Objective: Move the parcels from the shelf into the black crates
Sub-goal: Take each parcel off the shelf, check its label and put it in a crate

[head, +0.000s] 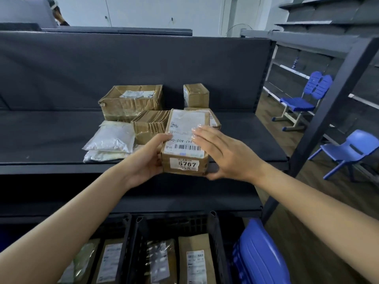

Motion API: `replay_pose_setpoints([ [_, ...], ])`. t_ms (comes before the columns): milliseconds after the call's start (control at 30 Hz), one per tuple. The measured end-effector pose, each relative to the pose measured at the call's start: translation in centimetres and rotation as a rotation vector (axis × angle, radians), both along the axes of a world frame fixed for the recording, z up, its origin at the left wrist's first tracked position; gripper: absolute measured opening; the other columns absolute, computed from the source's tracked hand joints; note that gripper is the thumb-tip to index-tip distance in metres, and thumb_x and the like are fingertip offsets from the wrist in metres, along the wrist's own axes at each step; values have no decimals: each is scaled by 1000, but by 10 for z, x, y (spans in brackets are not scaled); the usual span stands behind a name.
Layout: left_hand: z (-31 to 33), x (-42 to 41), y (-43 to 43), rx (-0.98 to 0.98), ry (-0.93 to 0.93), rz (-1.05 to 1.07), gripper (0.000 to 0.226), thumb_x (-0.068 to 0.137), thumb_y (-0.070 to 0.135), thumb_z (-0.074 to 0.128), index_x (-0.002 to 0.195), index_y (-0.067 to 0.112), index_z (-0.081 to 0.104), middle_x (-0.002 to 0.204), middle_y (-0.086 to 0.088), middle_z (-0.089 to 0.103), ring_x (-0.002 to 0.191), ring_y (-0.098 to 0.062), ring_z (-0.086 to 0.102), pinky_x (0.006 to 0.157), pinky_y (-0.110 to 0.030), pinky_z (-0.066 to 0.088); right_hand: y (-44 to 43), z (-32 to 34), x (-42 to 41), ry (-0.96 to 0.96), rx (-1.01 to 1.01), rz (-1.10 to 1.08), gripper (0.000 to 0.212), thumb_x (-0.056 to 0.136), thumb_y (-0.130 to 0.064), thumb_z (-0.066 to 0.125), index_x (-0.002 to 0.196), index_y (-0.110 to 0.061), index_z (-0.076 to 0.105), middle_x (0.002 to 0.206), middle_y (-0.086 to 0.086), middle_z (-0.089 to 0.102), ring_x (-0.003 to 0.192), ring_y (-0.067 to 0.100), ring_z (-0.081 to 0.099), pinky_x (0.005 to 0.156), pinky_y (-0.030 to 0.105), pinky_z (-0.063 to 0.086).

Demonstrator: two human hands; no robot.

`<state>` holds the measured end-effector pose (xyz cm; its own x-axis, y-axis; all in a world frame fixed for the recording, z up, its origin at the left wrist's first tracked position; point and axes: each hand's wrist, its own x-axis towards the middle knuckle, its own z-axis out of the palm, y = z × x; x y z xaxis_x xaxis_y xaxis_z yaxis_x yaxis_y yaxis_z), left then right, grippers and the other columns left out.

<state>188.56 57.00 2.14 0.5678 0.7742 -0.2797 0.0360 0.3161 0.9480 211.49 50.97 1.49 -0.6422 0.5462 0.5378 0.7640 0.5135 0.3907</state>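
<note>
At the front edge of the shelf (61, 167), we hold the parcel (185, 149): left hand (146, 160) grips its left side, thumb on top; right hand (224, 155) lays straight, close-set fingers across its top.

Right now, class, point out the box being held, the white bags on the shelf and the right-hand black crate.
box (184, 124): head view, on its top label.
white bags (111, 138): head view, middle of the upper bag.
black crate (180, 224): head view, on its far wall.
</note>
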Motion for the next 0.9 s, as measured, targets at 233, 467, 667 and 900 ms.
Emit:
replay_pose_setpoints([
  [233, -21, -38, -11, 29, 26, 39, 33, 84, 36, 61, 104, 10, 62, 108, -9, 44, 97, -27, 45, 83, -32, 48, -28, -8, -27, 70, -249, -9, 104, 68, -58, 73, 143, 2, 33, 150, 17, 34, 142, 25, 28, 115, 39, 28],
  [467, 5, -71, -21, 490, 506, -439, 42, 66, 39, 73, 107, 36, 65, 102, 14, 73, 94, -3, 68, 73, -11, 51, -40, 14, -50, 540, -766, -196, 101, 65, -73, 61, 148, -37, 17, 155, -18, 18, 131, -10, 18, 111, 28, 29],
  [667, 30, -52, -37, 744, 830, -719, 65, 59, 48, 75, 117, 25, 60, 101, 12, 70, 92, -5, 66, 85, -25, 53, -44, 11, -73, 363, -1019, -198, 90, 68, -59, 74, 145, -31, 35, 145, -15, 42, 126, -2, 39, 100, 14, 31],
  [900, 31, -64, -36, 673, 672, -408, 76, 63, 64, 69, 130, 31, 55, 124, 20, 60, 116, 0, 53, 103, -26, 39, -64, -10, -72, 672, -1068, -297, 92, 56, -76, 67, 136, -35, 48, 128, -20, 57, 106, -10, 52, 83, 8, 39],
])
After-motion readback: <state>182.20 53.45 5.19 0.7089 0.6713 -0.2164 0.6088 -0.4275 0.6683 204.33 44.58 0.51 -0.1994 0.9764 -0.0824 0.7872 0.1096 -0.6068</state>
